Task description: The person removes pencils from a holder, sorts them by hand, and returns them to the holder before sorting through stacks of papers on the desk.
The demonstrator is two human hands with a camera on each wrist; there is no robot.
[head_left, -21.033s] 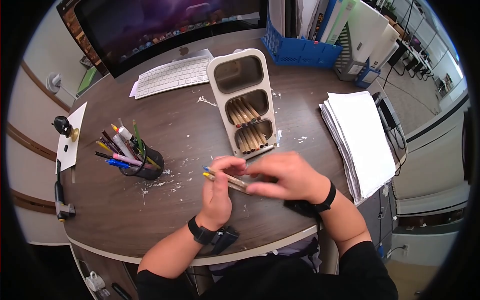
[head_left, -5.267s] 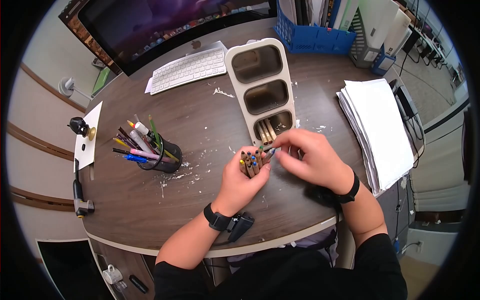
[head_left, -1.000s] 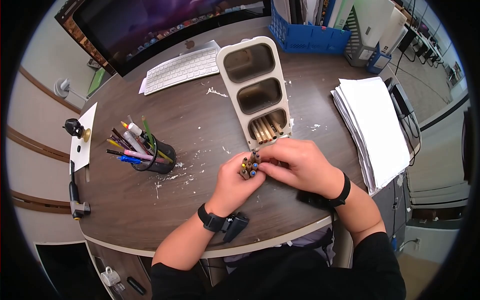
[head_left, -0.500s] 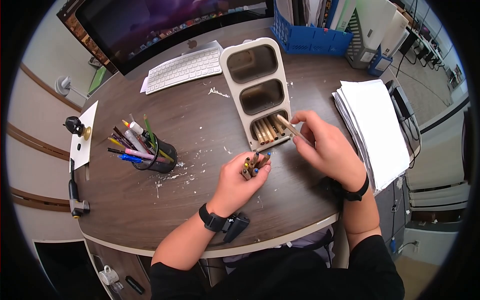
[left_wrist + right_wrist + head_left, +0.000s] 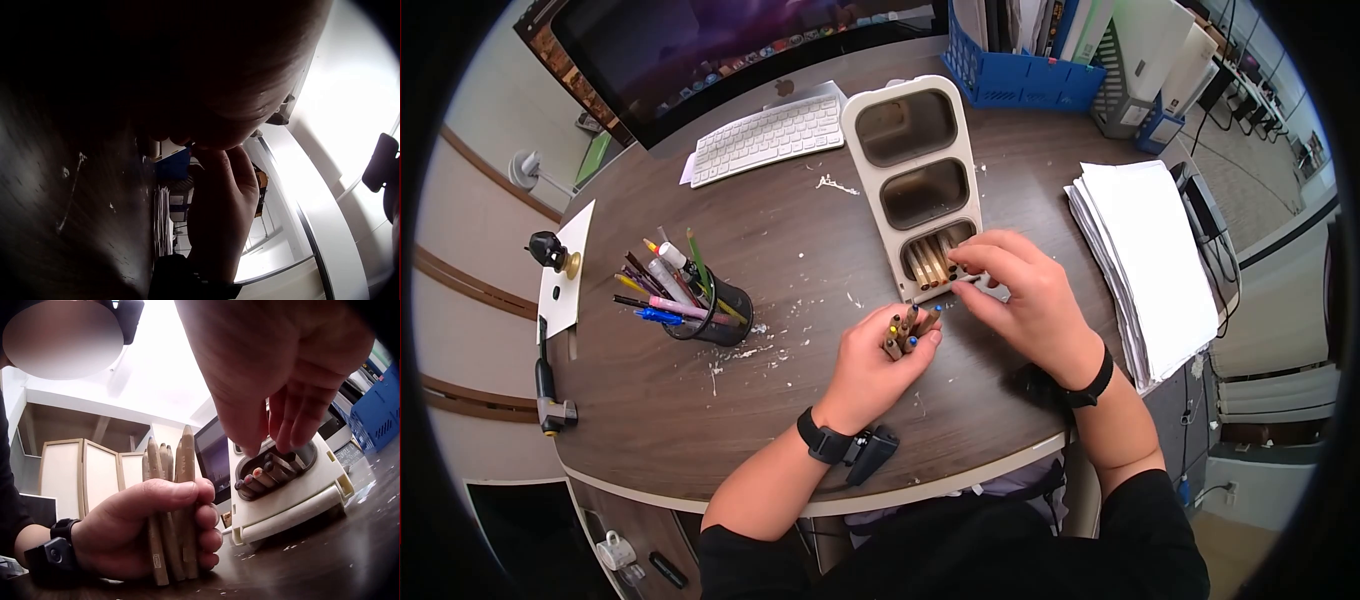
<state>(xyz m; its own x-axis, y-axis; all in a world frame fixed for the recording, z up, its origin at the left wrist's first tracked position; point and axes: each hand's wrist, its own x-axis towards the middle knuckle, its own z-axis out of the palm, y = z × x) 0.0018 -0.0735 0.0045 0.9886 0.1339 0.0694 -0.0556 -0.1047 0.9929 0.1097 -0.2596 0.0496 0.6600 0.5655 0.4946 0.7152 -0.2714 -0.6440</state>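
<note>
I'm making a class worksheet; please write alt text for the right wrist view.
A person's left hand grips several wooden pencils upright, while the right hand hangs over more pencils lying in a compartment of a cream holder. A monitor and a blue basket show behind.

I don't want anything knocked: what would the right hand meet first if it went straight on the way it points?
Likely the colored pencils in the near end of the organizer; whether the right hand touches them is unclear.
</note>
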